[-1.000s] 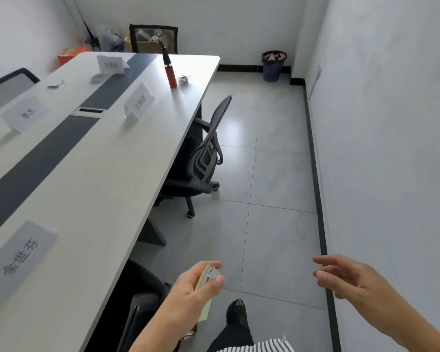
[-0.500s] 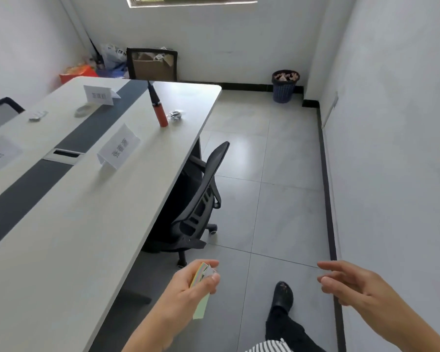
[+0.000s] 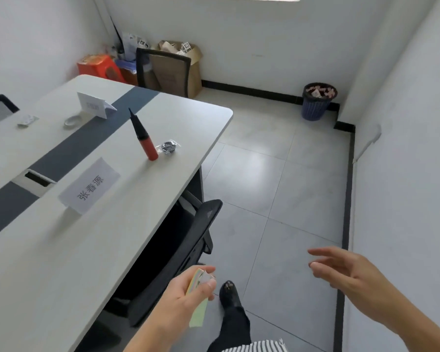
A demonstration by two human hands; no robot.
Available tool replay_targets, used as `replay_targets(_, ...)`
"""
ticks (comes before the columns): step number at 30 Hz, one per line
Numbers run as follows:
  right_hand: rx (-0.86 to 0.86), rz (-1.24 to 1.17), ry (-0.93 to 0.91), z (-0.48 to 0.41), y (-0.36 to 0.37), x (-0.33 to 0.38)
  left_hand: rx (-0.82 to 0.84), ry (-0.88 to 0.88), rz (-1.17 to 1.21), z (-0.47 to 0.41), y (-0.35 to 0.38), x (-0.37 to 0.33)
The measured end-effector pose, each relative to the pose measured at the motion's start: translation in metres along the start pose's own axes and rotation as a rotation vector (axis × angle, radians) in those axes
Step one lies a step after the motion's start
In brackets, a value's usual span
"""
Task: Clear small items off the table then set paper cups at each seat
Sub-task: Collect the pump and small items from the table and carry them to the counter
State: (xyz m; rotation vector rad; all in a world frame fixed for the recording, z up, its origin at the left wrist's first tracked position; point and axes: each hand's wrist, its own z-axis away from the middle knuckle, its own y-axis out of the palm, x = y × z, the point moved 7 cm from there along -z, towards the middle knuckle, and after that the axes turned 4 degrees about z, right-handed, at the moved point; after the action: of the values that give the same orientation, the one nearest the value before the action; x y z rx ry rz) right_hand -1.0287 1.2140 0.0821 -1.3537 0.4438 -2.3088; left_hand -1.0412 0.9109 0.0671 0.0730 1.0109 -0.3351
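Left hand [image 3: 186, 298] low beside the table [image 3: 142, 214], fingers and thumb clamped on a pastel stack of sticky notes [image 3: 198, 301]. Right hand [image 3: 351, 278] off over the floor — fingers loose and spread, holding nothing. On the tabletop: red-and-black hand pump [image 3: 143, 138] standing upright, small wrapped dark item [image 3: 168, 147] just beside it, name cards [image 3: 90, 189], a tape roll [image 3: 73, 121] — farther back.

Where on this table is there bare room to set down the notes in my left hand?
Widest bare patch: the near stretch of the table, from the name card toward you. Another lies between the red pump and the rounded far corner. Crowded: pump beside wrapped item; tape roll by the far card.
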Motion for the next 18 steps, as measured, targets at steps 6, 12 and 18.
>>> replay_targets(6, 0.091, 0.064, 0.017, -0.124, -0.024, 0.033, -0.079, -0.017, 0.042, -0.126, -0.027, -0.054)
replay_targets(12, 0.059, 0.119, -0.033, -0.223, -0.078, 0.098, -0.037, 0.065, 0.003, -0.233, -0.041, -0.150)
replay_targets(18, 0.189, 0.183, -0.036, -0.323, -0.086, 0.135, -0.138, 0.022, 0.072, -0.292, -0.074, -0.181)
